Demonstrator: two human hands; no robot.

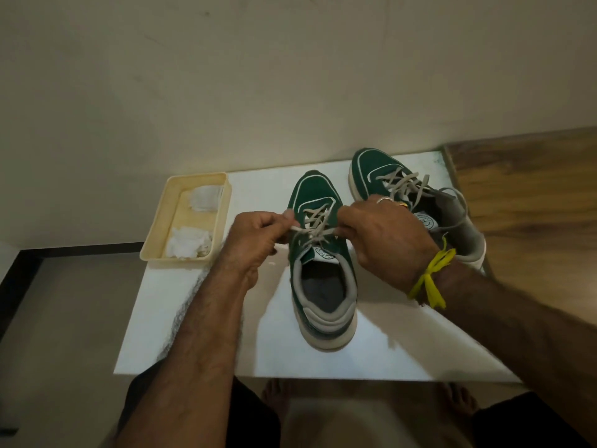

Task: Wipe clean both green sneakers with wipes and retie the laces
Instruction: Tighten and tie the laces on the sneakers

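White rectangular tabletop (pixel 200 344), one, taken as landmark. Its near edge runs just above my two bare feet; its far edge meets the pale wall; its right edge borders a brown wood-grain surface (pixel 529 189). Bare white surface lies open along the near edge and in the near left corner.

Green suede sneakers with grey collars and off-white soles, two. The nearer green sneaker (pixel 323 286) stands at the tabletop's middle, toe toward the wall, heel well short of the near edge. The farther green sneaker (pixel 381 169) stands in the far right corner, partly hidden behind my right hand.

Grey flat laces (pixel 315 221) of the nearer sneaker, drawn out to both sides over the tongue.

My left hand (pixel 255 234), fingers curled, pinches a lace end left of the eyelets. My right hand (pixel 384 234), fingers curled, pinches the lace on the right side; ring on one finger, yellow thread tied at the wrist.

Cream plastic rectangular tray (pixel 155 234), one, on the tabletop's far left corner, its near left corner overhanging the left edge. Crumpled white wipes (pixel 189 245) inside, two clumps, one near, one far.
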